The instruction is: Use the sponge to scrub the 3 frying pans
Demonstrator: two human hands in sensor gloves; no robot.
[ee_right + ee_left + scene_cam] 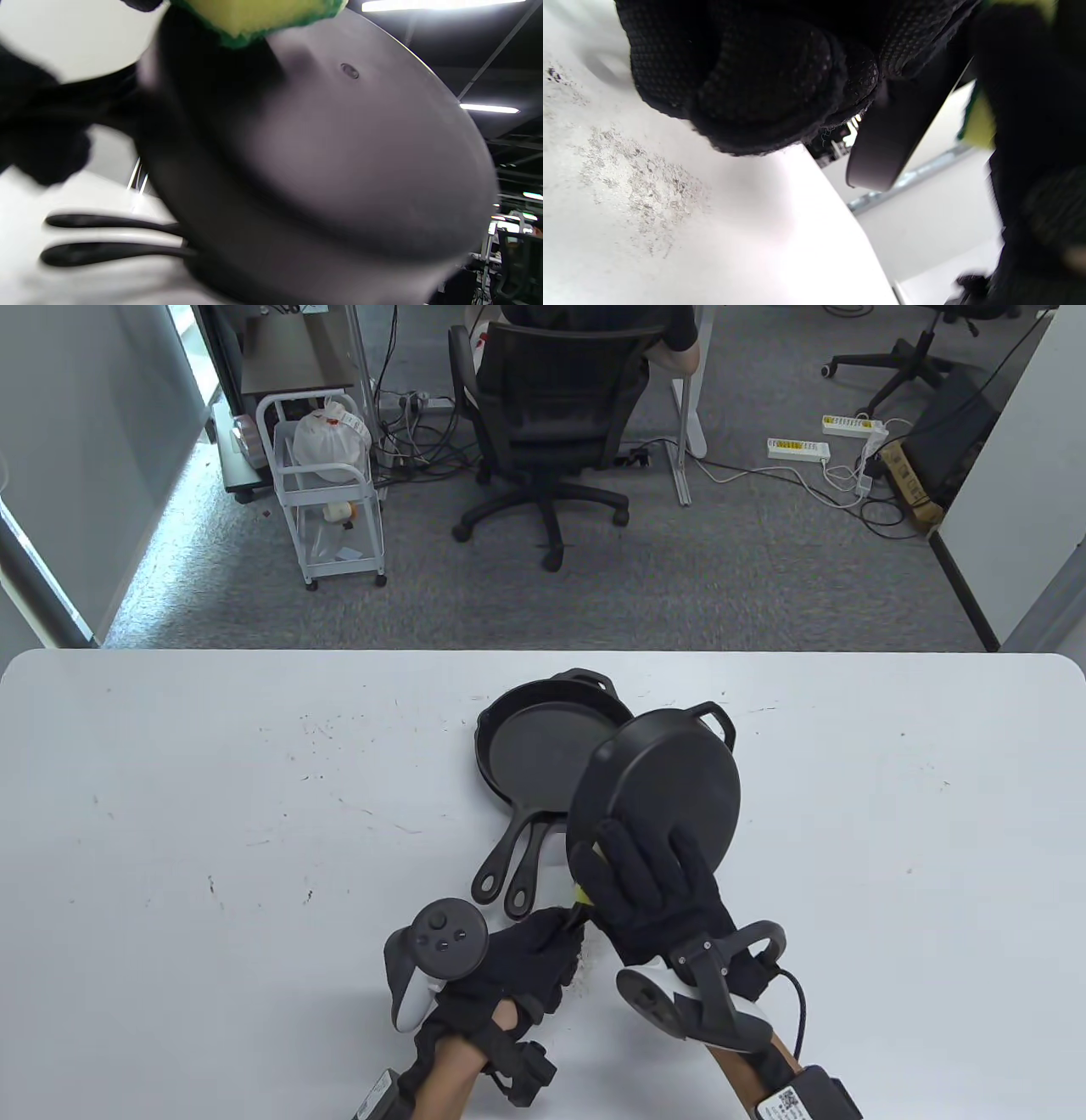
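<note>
Cast-iron frying pan [657, 785] tilted underside-up over two stacked pans [543, 751] on worktop [212, 814]; left hand [526, 954] curls round its handle to steady it, right hand [657, 891] flat-fingered, pressing sponge [254, 15] against base.

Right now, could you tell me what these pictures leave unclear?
- Sponge: mostly covered by the right hand in the table view, cut off by the right wrist view's top edge.
- Raised pan: handle hidden inside the left hand.
- Stacked pans: partly behind the raised pan.

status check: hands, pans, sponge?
Left hand grips raised pan by its handle. Right hand presses sponge on its underside. Two stacked pans wait behind. Nothing blocking.
</note>
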